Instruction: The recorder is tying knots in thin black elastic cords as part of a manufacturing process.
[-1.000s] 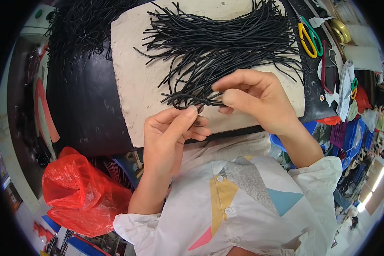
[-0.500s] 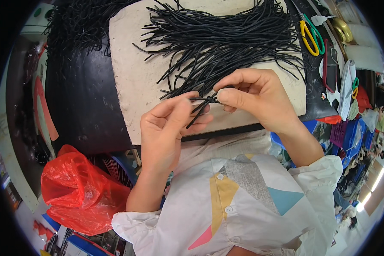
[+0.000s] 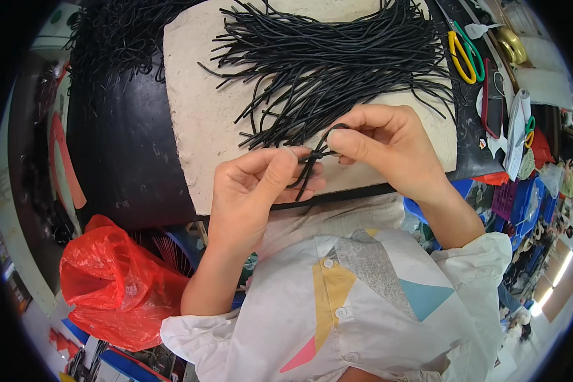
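The 2 bare hands are close to each other, above the near edge of a cream-coloured flat board (image 3: 200, 137). Between them is a thin black round cord with a small knot (image 3: 316, 155). The right hand (image 3: 383, 149) pinches its looped side with thumb and forefinger. The left hand (image 3: 254, 181) is clamped on the cord just left of the knot, and loose ends hang down before its fingers. Behind the hands, a thick bundle of straight black cords (image 3: 337, 54) lies on the board. The board rests on a shiny black tabletop (image 3: 124, 153), where scissors with yellow and green handles (image 3: 452, 54) lie at the right.
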The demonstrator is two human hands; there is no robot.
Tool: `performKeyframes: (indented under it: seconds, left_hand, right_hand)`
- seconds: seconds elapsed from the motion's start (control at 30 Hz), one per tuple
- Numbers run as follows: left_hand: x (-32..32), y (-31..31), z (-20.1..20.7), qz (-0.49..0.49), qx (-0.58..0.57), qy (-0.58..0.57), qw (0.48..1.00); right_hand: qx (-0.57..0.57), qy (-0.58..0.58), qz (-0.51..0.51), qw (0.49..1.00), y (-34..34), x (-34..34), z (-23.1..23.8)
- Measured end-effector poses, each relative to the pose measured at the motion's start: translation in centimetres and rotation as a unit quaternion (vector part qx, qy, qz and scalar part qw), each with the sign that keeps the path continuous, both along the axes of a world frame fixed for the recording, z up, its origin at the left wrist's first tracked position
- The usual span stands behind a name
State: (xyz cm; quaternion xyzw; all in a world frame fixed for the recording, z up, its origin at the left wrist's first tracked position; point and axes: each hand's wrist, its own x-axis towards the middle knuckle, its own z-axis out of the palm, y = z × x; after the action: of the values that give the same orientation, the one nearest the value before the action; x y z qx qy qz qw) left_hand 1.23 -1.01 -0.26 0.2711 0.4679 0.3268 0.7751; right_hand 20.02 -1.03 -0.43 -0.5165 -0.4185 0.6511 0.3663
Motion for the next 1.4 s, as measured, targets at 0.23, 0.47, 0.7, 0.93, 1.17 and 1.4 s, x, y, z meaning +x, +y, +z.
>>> performKeyframes:
  seconds: [0.23, 0.47, 0.7, 0.93, 1.17, 1.4]
  left_hand:
    - [-0.3, 1.0, 0.9, -0.178, -0.01, 0.017, 0.984]
    - [0.6, 0.3, 0.8, -0.037, -0.031, -0.012, 0.999]
    - [0.5, -0.3, 1.3, -0.105, -0.037, 0.011, 0.994]
    - [-3.2, 9.8, 2.0, 0.098, 0.405, 0.425, 0.804]
    - [-3.3, 12.7, 1.4, 0.044, 0.663, 0.482, 0.571]
    - [1.6, 11.2, -1.9, -0.032, 0.704, 0.462, 0.538]
  right_hand:
    - [0.005, 0.019, 0.107, 0.994, -0.5, -0.1, 0.5]
    - [0.002, 0.023, 0.049, 0.999, -0.8, 0.0, 1.1]
    - [0.2, -0.148, 0.056, 0.967, -1.1, -0.1, 1.1]
    - [0.507, -0.469, -0.067, 0.72, 6.6, 2.4, -2.3]
    - [0.478, -0.453, -0.038, 0.752, 6.6, 2.4, -1.3]
    - [0.515, -0.47, -0.013, 0.717, 8.9, 1.1, -2.6]
